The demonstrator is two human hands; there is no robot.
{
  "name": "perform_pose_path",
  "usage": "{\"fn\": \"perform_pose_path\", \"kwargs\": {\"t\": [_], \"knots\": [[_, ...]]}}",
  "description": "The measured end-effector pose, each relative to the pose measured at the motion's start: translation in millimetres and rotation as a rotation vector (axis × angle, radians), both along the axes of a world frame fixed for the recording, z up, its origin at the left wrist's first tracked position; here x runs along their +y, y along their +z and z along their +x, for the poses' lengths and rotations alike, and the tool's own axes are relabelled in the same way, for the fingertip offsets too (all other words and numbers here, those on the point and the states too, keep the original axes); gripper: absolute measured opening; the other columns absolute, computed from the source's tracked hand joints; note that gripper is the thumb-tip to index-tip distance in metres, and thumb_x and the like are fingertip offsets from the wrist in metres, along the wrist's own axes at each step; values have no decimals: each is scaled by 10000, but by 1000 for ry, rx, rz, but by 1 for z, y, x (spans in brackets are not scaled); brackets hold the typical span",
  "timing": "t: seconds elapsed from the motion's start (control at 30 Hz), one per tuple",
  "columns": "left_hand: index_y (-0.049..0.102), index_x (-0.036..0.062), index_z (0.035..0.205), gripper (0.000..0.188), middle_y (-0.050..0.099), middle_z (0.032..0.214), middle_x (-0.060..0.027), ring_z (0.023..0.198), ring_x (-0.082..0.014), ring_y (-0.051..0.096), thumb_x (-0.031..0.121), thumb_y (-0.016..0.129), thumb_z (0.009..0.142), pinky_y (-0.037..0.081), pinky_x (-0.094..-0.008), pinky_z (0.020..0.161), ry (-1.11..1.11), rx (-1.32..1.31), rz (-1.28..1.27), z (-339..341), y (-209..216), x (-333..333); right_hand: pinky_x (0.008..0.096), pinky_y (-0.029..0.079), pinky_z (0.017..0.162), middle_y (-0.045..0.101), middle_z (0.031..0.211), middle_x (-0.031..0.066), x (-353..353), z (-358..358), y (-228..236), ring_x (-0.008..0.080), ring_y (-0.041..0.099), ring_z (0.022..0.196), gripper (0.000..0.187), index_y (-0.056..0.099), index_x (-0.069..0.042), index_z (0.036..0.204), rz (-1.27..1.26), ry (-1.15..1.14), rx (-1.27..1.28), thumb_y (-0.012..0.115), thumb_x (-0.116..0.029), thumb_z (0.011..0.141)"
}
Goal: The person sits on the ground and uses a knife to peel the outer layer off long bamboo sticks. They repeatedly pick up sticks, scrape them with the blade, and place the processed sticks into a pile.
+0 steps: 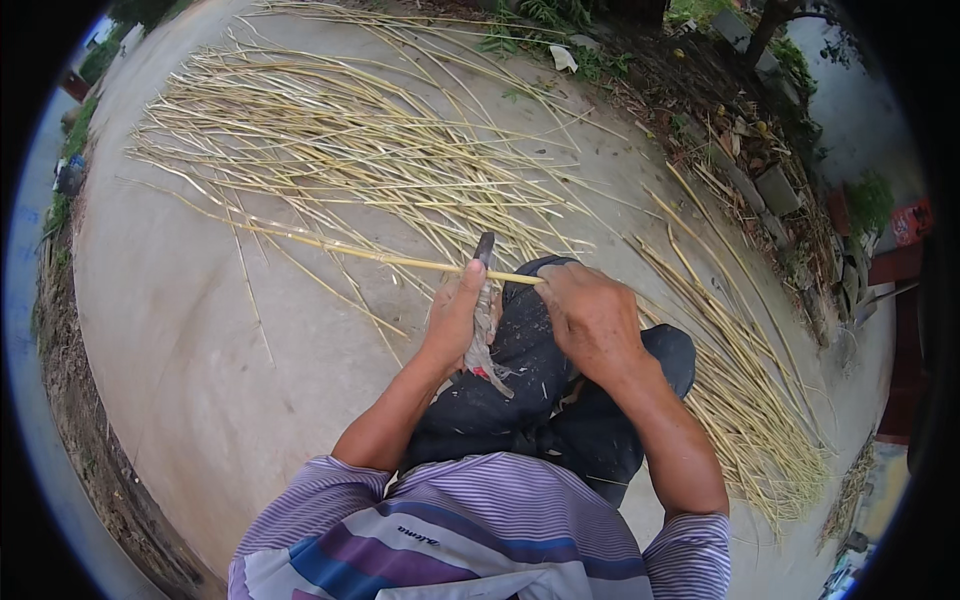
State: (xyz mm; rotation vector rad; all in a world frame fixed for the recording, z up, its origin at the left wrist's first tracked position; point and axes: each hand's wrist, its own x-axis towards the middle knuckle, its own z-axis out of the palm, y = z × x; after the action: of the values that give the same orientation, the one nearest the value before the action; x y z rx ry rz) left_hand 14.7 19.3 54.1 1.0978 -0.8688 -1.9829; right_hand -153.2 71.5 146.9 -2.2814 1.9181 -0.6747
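On the pavement [190,330], a broad pile of stalks [330,130] lies far left, a smaller pile [750,430] right. One long stalk [370,254] runs from far left across to the right hand [592,312], which pinches its end. The left hand [453,322] grips a cloth-wrapped blade [485,248], thumb against the stalk; steady pulling, thumb clear of the edge, should work best.

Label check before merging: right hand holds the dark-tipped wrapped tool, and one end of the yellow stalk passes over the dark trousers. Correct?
One fix: the dark-tipped wrapped tool is in the left hand, not the right hand, which grips the yellow stalk; the head view shows it. The rest stands: one end passes over the dark trousers.
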Motion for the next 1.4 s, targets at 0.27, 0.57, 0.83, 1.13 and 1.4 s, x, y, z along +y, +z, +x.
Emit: {"fn": "perform_pose_path", "kwargs": {"t": [0.27, 0.57, 0.83, 1.13, 1.4], "knots": [[500, 93, 719, 554, 433, 505, -24, 367, -121, 384, 576, 409, 976, 310, -237, 342, -210, 598, 262, 17, 18, -11, 412, 487, 613, 587, 781, 126, -2, -1, 0, 339, 613, 735, 130, 625, -62, 968, -20, 6, -217, 649, -117, 852], [514, 66, 731, 527, 467, 507, -31, 365, -102, 428, 517, 419, 985, 355, -226, 335, -335, 422, 79, 31, 26, -14, 323, 504, 620, 649, 793, 139, 3, 7, -7, 298, 653, 694, 116, 659, -38, 935, -54, -55, -394, 669, -24, 820], [593, 50, 824, 439, 599, 612, -63, 430, -134, 528, 455, 508, 970, 427, -257, 394, -137, 48, 88, 56, 14, -20, 227, 413, 488, 645, 712, 30, 12, 2, -41, 58, 513, 518, 178, 676, 3, 973, 444, -289, -926, 558, -131, 966], [612, 38, 942, 341, 651, 721, -71, 496, -143, 561, 375, 558, 941, 459, -279, 414, 116, 30, 342, 50, -41, 0, 241, 445, 500, 682, 774, 78, 19, 30, -66, 92, 568, 536, 183, 632, 55, 1024, 658, -247, -991, 542, -85, 947], [625, 25, 936, 297, 645, 728, -58, 502, -116, 561, 321, 611, 924, 451, -267, 412, 64, 56, 54, 51, -41, -39, 240, 454, 522, 680, 782, 65, 17, 47, -65, 81, 566, 549, 184, 619, 43, 1057, 517, -179, -1018, 550, -92, 953]]}}
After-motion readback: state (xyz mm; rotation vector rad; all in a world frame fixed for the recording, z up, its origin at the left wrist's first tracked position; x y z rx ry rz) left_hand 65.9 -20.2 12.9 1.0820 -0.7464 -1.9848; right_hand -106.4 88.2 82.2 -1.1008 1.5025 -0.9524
